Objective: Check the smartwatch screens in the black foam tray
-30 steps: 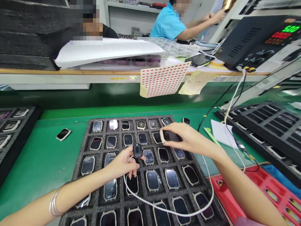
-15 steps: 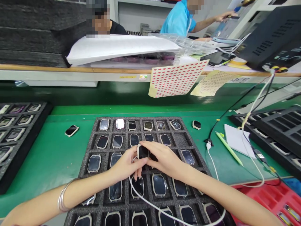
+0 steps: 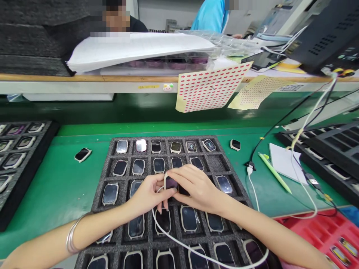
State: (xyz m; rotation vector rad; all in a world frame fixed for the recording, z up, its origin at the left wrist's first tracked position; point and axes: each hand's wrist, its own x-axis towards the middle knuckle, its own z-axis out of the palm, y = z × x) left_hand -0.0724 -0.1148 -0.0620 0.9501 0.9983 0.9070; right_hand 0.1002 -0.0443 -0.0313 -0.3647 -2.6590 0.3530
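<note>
Over the middle of a dark foam tray [image 3: 218, 163], both my hands hold one smartwatch [image 3: 170, 182] without a strap, its dark screen facing up. My left hand [image 3: 148, 192] grips its left and lower edge, the thumb along the bottom. A white cable [image 3: 179, 243] runs up to the left fingers; its end is hidden behind them. My right hand [image 3: 198, 186] closes on the watch's upper edge and right side, covering part of the screen. Rows of similar smartwatches sit in the tray's compartments; one slot at the right of the second row holds none.
Single watches lie on the green table left [image 3: 83, 154] and right [image 3: 235, 144] of the tray. Another watch tray [image 3: 42, 149] stands at far left. On the right are a green pen [image 3: 276, 173], a white pad [image 3: 284, 160], cables and a red tray [image 3: 305, 224]. Co-workers sit beyond the shelf.
The view has shifted slightly. The watch's screen shows a faint purplish tint now. Both hands keep their hold on the watch. The co-worker in blue has drawn back an outstretched arm.
</note>
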